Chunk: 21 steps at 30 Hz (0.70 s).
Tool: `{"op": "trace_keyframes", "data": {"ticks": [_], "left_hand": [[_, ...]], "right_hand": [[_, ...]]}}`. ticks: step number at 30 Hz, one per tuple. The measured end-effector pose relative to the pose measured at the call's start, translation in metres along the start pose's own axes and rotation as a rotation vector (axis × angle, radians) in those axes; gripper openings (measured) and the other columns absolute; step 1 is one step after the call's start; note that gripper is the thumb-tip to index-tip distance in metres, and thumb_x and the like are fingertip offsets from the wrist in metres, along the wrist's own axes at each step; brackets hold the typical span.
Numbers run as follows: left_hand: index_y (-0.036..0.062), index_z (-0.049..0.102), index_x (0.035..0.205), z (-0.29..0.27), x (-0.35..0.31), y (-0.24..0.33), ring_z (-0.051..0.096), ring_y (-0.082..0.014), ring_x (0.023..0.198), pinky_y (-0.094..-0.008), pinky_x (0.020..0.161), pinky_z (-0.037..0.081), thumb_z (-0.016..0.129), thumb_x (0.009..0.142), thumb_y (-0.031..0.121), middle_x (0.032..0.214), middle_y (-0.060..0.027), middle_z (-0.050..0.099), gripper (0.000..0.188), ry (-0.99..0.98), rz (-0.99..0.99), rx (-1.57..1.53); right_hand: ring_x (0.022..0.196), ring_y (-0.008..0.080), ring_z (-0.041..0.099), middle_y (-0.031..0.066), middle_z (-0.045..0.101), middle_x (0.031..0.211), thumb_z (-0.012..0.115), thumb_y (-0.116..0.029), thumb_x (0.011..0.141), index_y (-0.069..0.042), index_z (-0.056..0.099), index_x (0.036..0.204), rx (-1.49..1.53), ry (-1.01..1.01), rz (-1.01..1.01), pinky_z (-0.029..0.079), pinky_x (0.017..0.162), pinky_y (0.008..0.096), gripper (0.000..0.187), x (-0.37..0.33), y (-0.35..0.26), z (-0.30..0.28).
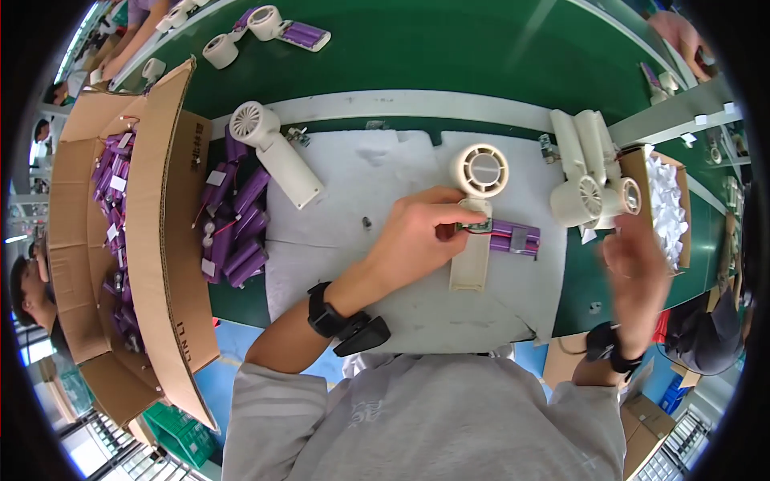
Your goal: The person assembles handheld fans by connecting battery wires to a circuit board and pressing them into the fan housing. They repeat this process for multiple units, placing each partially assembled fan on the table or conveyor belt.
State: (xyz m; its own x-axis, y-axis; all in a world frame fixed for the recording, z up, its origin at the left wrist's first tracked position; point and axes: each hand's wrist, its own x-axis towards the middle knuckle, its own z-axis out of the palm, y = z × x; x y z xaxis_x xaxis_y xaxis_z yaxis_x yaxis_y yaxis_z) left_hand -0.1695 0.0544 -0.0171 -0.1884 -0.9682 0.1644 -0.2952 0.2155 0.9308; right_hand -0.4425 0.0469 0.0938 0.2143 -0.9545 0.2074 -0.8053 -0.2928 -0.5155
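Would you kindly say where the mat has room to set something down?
The mat is bare at its far edge between the left fan and the opened fan, and on the near side of the purple battery pack. Its sides are crowded: purple cells at left, white fans at right.

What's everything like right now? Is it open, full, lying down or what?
Big box: open, purple batteries inside
Small box: open, white pieces inside
Middle fan: lying down, handle open
Battery pack: lying beside the handle
Left fan: lying down
Left hand: bent, fingers at the middle fan
Right hand: blurred
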Motion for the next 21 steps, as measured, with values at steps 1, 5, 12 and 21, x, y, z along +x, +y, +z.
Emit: {"op": "trace_keyframes", "data": {"ticks": [1, 5, 12, 21], "left_hand": [[0.0085, 0.074, 0.098, -0.004, -0.006, -0.003, 0.067, -0.0218, 0.073, -0.0286, 0.066, 0.055, 0.068, 0.073, -0.003, 0.105, -0.0156, 0.067, 0.028, 0.038, 0.0, 0.043], [0.0102, 0.075, 0.096, -0.007, -0.004, -0.006, 0.068, -0.0257, 0.073, -0.0312, 0.065, 0.055, 0.068, 0.072, -0.002, 0.104, -0.0165, 0.068, 0.028, 0.058, 0.063, 0.101], [0.012, 0.075, 0.097, -0.015, 0.001, -0.007, 0.069, -0.0253, 0.074, -0.031, 0.064, 0.056, 0.07, 0.07, -0.002, 0.104, -0.0155, 0.068, 0.031, 0.118, 0.089, 0.179], [0.0105, 0.075, 0.101, -0.022, 0.001, -0.004, 0.07, -0.0171, 0.072, -0.0268, 0.066, 0.056, 0.079, 0.066, -0.001, 0.109, -0.0143, 0.068, 0.038, 0.019, 0.084, 0.288]], "right_hand": [[0.081, 0.0224, 0.061, 0.0107, 0.064, 0.106, 0.071, 0.0, 0.074, -0.002, 0.06, 0.116, 0.098, -0.161, -0.249, 0.049, 0.07, 0.0321, 0.043, 0.005, -0.018, 0.033], [0.09, 0.0312, 0.062, 0.015, 0.062, 0.106, 0.074, 0.002, 0.067, -0.003, 0.06, 0.116, 0.036, -0.285, -0.431, 0.051, 0.074, 0.0373, 0.051, 0.021, -0.018, 0.087], [0.083, 0.0288, 0.066, 0.0165, 0.059, 0.114, 0.069, 0.006, 0.075, -0.002, 0.057, 0.12, 0.355, -0.645, -0.335, 0.054, 0.074, 0.0351, 0.047, 0.035, -0.004, 0.081], [0.087, 0.0228, 0.068, 0.0162, 0.051, 0.127, 0.058, 0.009, 0.087, -0.008, 0.034, 0.142, 1.279, -1.252, 0.401, 0.057, 0.08, 0.0321, 0.062, 0.031, 0.002, 0.084]]}}
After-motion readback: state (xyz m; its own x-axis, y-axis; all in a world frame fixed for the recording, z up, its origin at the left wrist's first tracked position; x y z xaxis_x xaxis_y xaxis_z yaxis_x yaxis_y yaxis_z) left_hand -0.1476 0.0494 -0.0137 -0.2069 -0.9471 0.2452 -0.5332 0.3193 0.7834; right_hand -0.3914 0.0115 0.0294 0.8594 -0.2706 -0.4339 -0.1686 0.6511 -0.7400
